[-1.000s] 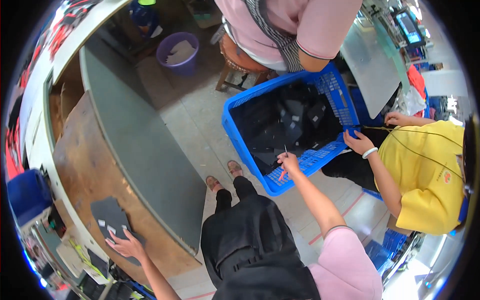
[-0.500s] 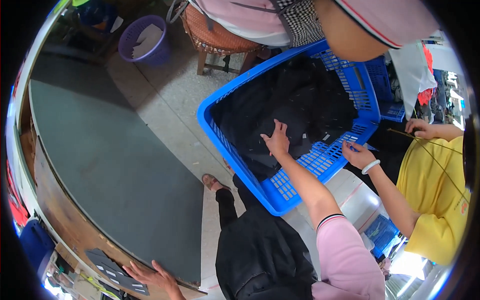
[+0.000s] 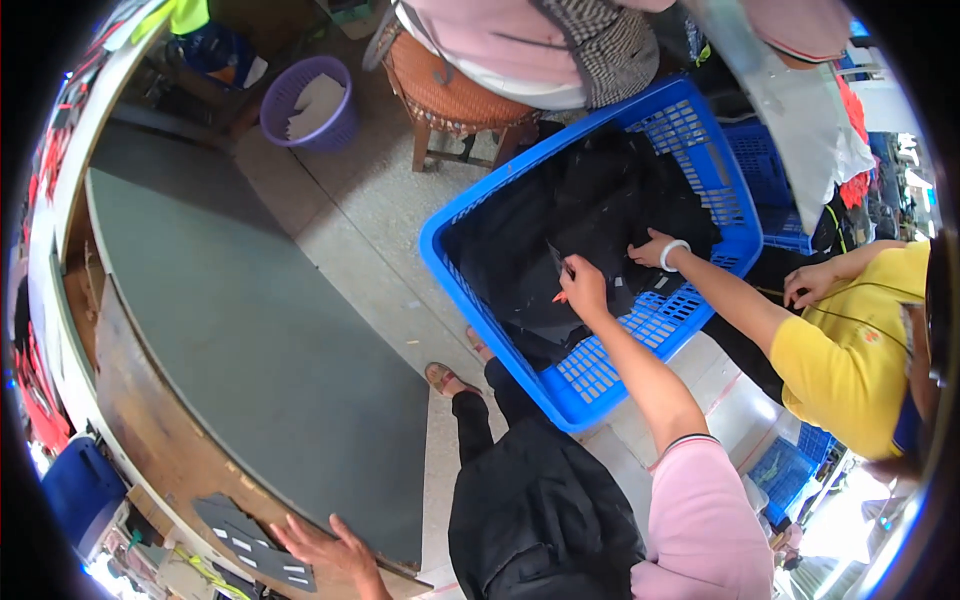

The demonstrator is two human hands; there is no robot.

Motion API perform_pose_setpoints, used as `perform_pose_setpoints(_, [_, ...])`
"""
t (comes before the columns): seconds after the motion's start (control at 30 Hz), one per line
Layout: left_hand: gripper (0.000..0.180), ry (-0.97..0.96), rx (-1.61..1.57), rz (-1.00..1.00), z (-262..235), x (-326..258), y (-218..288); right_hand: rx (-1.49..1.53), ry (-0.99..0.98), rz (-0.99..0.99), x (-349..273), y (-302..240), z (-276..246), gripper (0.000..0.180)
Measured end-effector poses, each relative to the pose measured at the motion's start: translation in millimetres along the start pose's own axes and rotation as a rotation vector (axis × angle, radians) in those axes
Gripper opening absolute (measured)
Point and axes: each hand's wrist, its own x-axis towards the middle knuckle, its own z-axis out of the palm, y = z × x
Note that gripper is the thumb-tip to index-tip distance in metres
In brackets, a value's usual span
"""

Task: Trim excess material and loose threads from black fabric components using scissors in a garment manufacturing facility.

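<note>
A large blue plastic basket (image 3: pixel 437 232) holds a pile of black cloth pieces (image 3: pixel 520 230), some with small white tags. Over the pile my right hand (image 3: pixel 585 287) is closed in a pinch; a thin dark piece juts from its fingertips, and a small orange bit shows below them. What these are is unclear. My left hand (image 3: pixel 335 555) rests with spread fingers at the near edge of the grey-green tabletop (image 3: pixel 280 350), beside dark flat pieces with white tags (image 3: pixel 255 540). A co-worker's hand (image 3: pixel 655 248) with a white bracelet touches the cloth right of mine.
A person in a yellow shirt (image 3: pixel 850 370) is at the right, their other hand near a thin cord. Another person in pink (image 3: pixel 490 40) sits on a padded wooden stool (image 3: pixel 450 80) beyond the basket. A purple bin (image 3: pixel 315 120) with pale scraps stands on the floor, far left.
My right hand has gone from spread fingers on the cloth to a pinch. The co-worker's braceleted hand has reached from the basket's rim into the pile. The view has shifted slightly.
</note>
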Motion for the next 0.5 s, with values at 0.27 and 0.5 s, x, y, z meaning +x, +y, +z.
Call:
perform_pose_setpoints(0.27, [0.06,-0.954,-1.651,-0.64,-14.3,-12.3,140.9,0.965,-0.25,0.473,-144.2,-171.4,-181.1,0.011])
perform_pose_setpoints(0.5, [0.05,-1.55,-2.419,-0.602,-43.6,17.1,179.5,1.386,-0.255,0.606,-217.6,-201.9,-236.9,0.013])
